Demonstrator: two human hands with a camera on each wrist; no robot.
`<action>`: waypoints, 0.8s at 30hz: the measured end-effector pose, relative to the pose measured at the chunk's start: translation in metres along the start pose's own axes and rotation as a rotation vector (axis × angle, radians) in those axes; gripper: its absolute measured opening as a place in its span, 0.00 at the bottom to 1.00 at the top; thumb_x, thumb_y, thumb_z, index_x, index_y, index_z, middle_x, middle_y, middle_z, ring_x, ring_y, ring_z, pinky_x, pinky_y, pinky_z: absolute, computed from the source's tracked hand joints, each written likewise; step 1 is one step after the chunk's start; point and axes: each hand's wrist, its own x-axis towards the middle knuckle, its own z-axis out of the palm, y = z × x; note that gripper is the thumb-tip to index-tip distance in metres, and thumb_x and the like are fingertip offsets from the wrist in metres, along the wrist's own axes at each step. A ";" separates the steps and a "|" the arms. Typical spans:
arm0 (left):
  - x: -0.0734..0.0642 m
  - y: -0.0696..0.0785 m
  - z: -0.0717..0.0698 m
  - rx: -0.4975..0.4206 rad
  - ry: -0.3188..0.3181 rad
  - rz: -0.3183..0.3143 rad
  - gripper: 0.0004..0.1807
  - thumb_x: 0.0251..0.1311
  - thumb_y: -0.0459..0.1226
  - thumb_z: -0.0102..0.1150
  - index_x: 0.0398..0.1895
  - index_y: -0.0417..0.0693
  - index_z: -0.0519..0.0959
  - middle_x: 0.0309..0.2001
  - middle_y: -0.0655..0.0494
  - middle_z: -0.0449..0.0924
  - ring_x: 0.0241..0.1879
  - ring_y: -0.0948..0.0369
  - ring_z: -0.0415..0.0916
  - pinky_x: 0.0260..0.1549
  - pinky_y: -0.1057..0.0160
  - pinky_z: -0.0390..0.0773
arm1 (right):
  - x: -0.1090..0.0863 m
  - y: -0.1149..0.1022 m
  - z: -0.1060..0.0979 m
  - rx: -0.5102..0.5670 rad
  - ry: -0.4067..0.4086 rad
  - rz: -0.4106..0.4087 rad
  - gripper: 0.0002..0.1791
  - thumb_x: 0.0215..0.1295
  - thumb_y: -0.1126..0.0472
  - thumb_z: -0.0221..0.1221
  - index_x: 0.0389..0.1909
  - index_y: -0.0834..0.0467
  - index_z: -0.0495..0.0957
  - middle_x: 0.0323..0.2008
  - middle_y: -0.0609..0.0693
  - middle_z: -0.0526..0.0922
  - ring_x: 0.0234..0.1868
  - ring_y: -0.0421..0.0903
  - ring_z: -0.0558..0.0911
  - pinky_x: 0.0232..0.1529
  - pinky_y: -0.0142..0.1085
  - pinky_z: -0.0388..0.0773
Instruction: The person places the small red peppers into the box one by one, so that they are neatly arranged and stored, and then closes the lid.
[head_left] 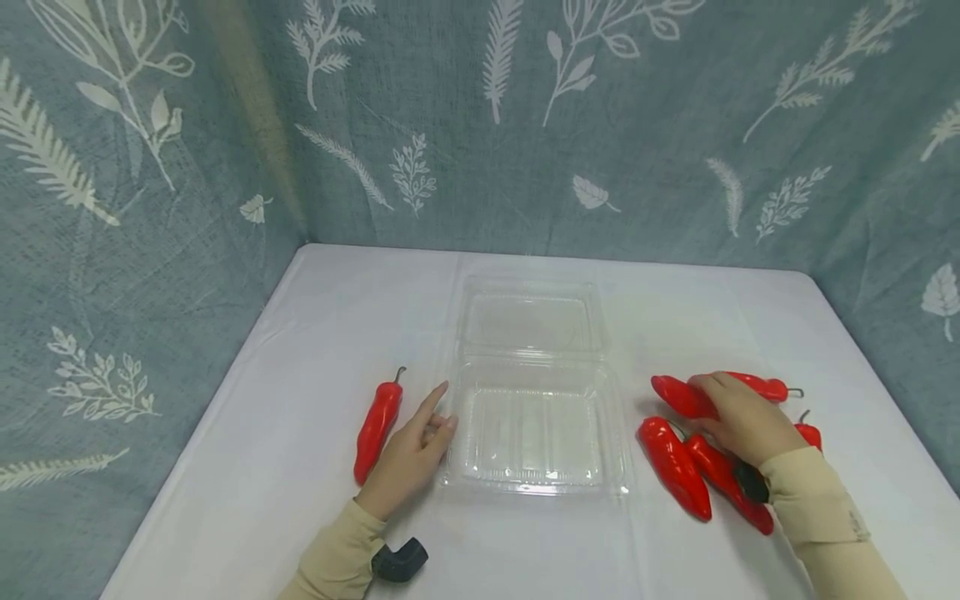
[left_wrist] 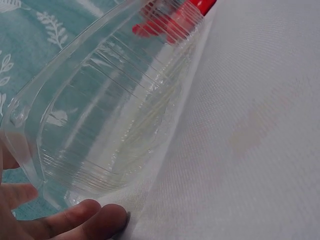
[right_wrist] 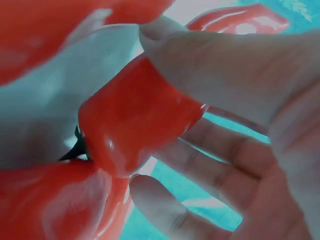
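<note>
At the right of the head view, my right hand (head_left: 738, 412) holds a red pepper (head_left: 684, 397) that points left. The right wrist view shows this red pepper (right_wrist: 135, 117) between the thumb and the fingers. Just in front lie two more red peppers, one (head_left: 677, 471) left of the other (head_left: 727, 483). My left hand (head_left: 412, 458) is beside the left wall of a clear plastic container (head_left: 468, 433), fingers extended, fingertips right at its edge in the left wrist view. The container lies with its lid (head_left: 528, 321) folded back, and no pepper shows inside.
A single red pepper (head_left: 377, 429) lies left of my left hand. Two others, a farther red pepper (head_left: 765, 387) and a partly hidden red pepper (head_left: 810, 433), lie around the right hand. A white cloth (head_left: 285, 400) covers the table, and a patterned green curtain (head_left: 465, 167) hangs behind.
</note>
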 end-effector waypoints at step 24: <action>0.000 -0.003 -0.001 -0.008 -0.002 0.009 0.31 0.68 0.43 0.53 0.72 0.53 0.60 0.37 0.54 0.76 0.27 0.64 0.72 0.30 0.68 0.75 | 0.007 -0.014 -0.013 0.183 0.057 -0.062 0.39 0.57 0.57 0.68 0.65 0.66 0.62 0.57 0.66 0.71 0.54 0.64 0.73 0.48 0.57 0.76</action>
